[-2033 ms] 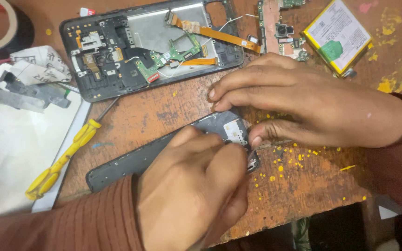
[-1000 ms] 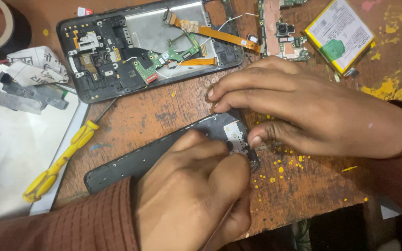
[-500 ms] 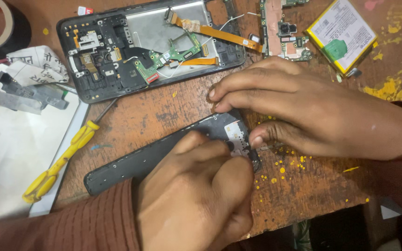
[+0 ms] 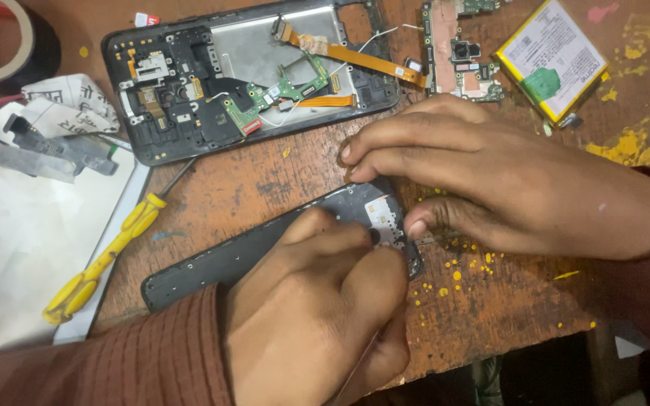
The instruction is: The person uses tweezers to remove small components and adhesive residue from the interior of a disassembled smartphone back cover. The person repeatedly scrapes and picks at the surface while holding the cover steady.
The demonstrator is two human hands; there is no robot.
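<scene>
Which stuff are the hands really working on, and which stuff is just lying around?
Being worked on:
- dark phone panel, under the left hand and right hand

Lying about:
- opened phone frame
- circuit board
- battery
- yellow screwdriver
- tape roll
- white paper

The table [image 4: 280, 180] is a worn wooden surface, scratched and spotted with yellow paint flecks, densest at the right. A dark back cover panel [image 4: 220, 259] lies flat at centre. Above it lies an opened phone frame [image 4: 189, 113] with orange ribbon cables exposed. A circuit board [image 4: 460, 53] and a yellow-edged battery [image 4: 551, 56] lie at the upper right. A yellow-handled screwdriver [image 4: 103, 259] lies at the left, partly on a white sheet [image 4: 16, 240]. A tape roll [image 4: 9, 45] sits in the upper left corner.
</scene>
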